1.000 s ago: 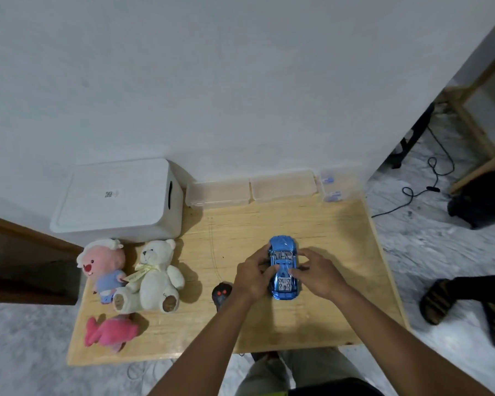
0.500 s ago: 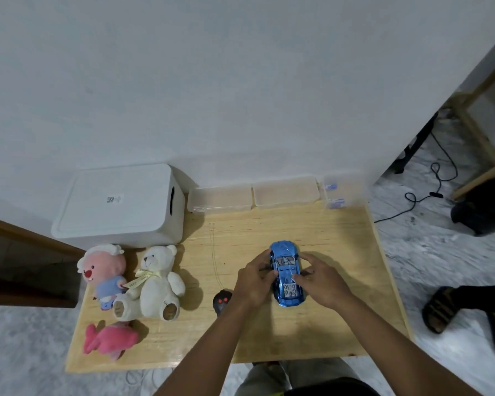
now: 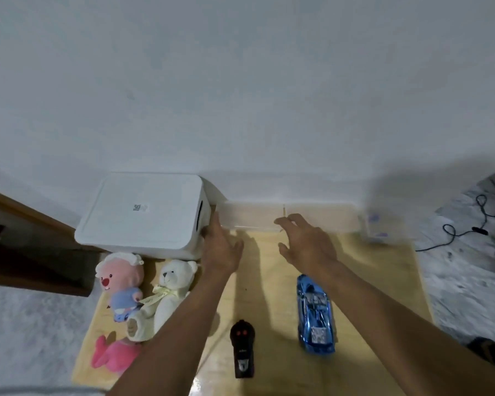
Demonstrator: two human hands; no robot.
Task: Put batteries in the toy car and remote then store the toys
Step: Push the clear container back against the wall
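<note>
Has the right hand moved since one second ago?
Yes. The right hand has left the blue toy car and gone forward across the table, toward the clear box.

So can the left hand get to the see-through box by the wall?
Probably yes. The left hand is open, its fingers at the near left corner of the clear box. Nothing lies between; the white bin stands beside it, not in front.

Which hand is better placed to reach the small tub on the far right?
Probably the right hand: it hovers open nearer the small tub; the left hand is beside the white bin.
</note>
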